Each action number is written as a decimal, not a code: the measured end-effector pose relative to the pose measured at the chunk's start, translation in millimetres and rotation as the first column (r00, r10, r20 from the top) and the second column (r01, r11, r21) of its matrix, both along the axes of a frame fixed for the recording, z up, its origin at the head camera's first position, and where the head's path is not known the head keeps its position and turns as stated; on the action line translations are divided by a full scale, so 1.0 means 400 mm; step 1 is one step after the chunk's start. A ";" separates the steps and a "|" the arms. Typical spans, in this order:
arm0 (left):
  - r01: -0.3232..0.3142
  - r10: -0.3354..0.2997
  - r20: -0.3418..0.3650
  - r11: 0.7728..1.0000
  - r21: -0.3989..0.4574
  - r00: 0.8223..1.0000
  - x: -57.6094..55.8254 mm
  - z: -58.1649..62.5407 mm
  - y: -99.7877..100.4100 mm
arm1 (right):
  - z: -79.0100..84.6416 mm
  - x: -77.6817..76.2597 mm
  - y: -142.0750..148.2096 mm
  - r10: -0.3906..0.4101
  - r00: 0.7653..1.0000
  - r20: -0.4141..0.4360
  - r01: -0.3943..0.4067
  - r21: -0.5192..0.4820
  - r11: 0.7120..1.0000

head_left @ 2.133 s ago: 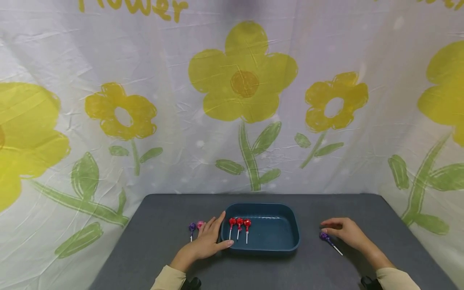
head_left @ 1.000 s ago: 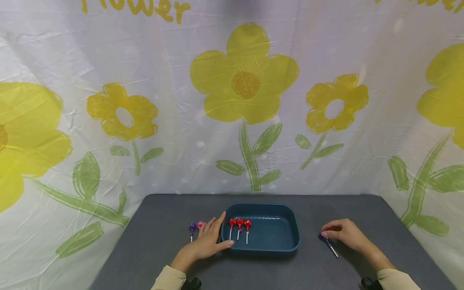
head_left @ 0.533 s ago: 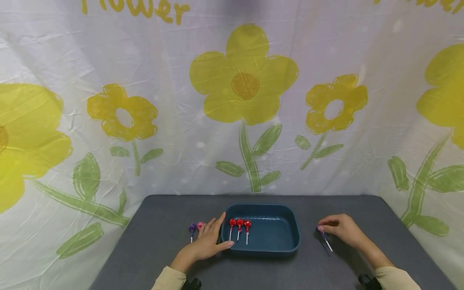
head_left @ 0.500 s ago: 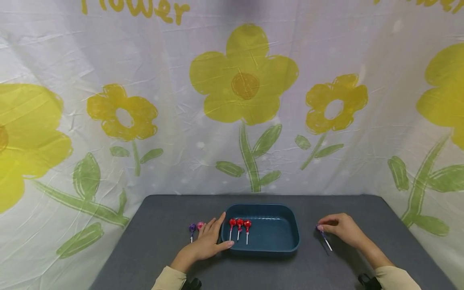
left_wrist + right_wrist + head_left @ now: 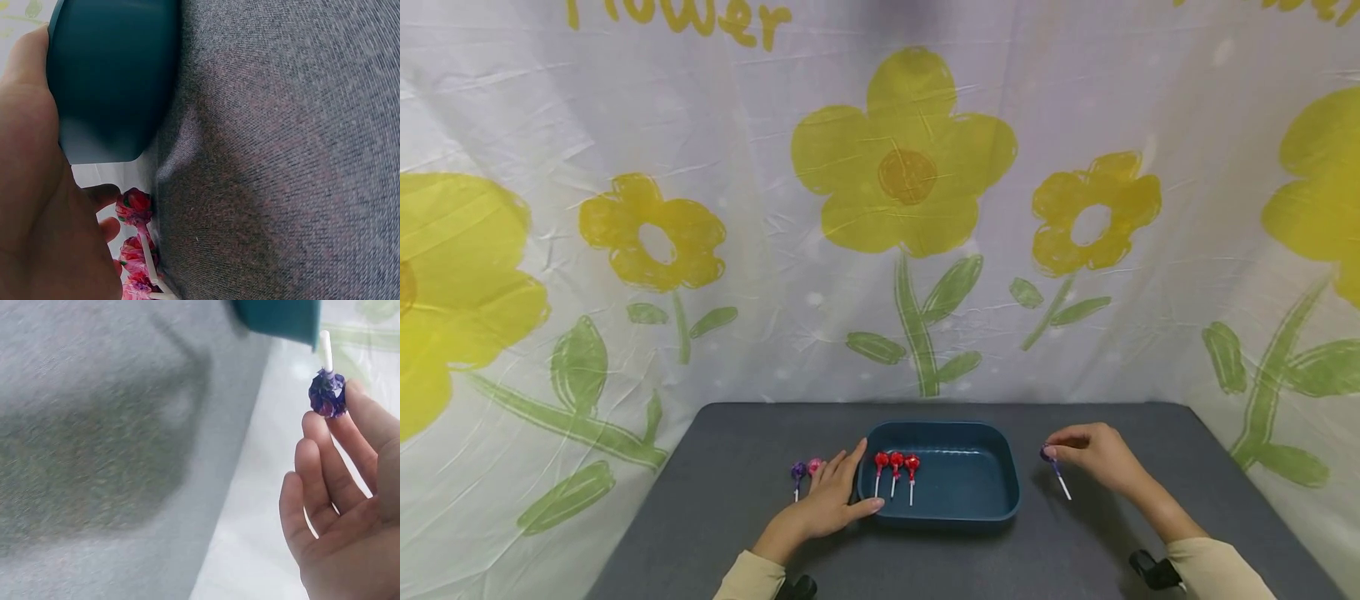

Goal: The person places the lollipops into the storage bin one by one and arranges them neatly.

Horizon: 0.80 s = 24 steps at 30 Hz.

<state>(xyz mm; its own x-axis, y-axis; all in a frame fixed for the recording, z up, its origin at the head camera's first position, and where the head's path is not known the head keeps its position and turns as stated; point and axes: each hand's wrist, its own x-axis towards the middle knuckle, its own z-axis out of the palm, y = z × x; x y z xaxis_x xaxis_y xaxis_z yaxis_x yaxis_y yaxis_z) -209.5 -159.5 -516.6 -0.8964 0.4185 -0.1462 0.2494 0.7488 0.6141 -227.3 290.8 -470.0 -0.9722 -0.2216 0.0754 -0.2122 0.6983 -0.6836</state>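
Observation:
A dark blue tray [image 5: 992,492] sits mid-table with three red lollipops [image 5: 895,460] lined up in its left part. My left hand [image 5: 848,483] rests flat against the tray's left wall [image 5: 106,75], fingers straight and thumb at the front corner. Beside that hand lie a purple lollipop [image 5: 797,472] and a pink lollipop [image 5: 813,463]; wrapped heads [image 5: 134,206] show by the fingers in the left wrist view. My right hand [image 5: 1056,447] pinches another purple lollipop [image 5: 1047,453] by its head [image 5: 326,394], held above the table right of the tray, stick pointing down.
The grey table [image 5: 737,517] is backed by a white curtain with yellow flowers [image 5: 902,167] that wraps around its left, far and right edges. Bare tabletop lies between the tray and my right hand. A tray corner [image 5: 275,315] shows in the right wrist view.
My right hand closed on the purple lollipop that lay on the table, lifted it and moved it left toward the tray. The left hand has stayed where it was.

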 end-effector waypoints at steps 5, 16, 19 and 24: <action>0.009 -0.009 0.003 1.000 0.010 1.000 0.000 -0.008 -0.001 | 0.018 -0.001 -0.020 -0.015 1.000 -0.018 0.015 -0.005 1.000; 0.008 -0.008 0.005 1.000 0.018 1.000 -0.001 -0.012 -0.005 | 0.047 -0.003 -0.073 -0.029 0.999 -0.041 0.028 -0.026 0.999; -0.001 0.001 0.013 1.000 0.008 1.000 0.000 -0.005 -0.003 | 0.054 -0.004 -0.089 -0.028 0.998 -0.054 0.027 -0.029 0.999; -0.004 0.004 0.007 1.000 -0.002 1.000 0.001 -0.001 -0.001 | 0.060 -0.010 -0.120 -0.011 0.998 -0.060 0.008 -0.050 0.999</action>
<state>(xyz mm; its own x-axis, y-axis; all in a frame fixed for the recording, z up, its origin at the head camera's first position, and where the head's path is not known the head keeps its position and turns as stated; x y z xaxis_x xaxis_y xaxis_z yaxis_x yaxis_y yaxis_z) -209.2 -159.9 -517.1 -0.8971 0.4145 -0.1529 0.2423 0.7510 0.6142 -231.3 242.9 -446.0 -0.9675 -0.2073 0.1447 -0.2479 0.6660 -0.7035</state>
